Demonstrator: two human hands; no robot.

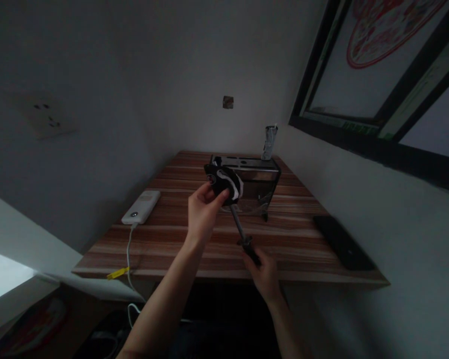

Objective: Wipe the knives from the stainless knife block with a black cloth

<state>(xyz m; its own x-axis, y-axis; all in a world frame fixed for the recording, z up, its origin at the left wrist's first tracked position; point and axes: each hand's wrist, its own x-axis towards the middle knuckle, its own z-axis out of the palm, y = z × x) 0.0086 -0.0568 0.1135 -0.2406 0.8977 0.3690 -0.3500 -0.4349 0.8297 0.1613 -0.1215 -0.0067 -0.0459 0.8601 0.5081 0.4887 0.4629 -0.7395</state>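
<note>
My left hand (pixel 205 207) is closed on a black flat piece with white curved markings (pixel 226 185), its thumb pressed over the lower edge. I cannot make out what kind of thing this is. Wrapped round the black handle of a slim grey rod with a small crossguard (pixel 238 223) is my right hand (pixel 262 271). The rod slants up and left, and its upper end meets or passes behind the black piece; I cannot tell which. Beyond both hands stands a metal rack-like object with dark legs (pixel 262 172), partly hidden by the black piece.
A wood-grain table (pixel 164 254) reaches back to the wall. On its left lies a white power bank (pixel 142 207) with a white cable (pixel 128 254) hanging over the front edge. At right lies a black phone (pixel 344 243). A silvery crumpled packet (pixel 270 142) stands at the back.
</note>
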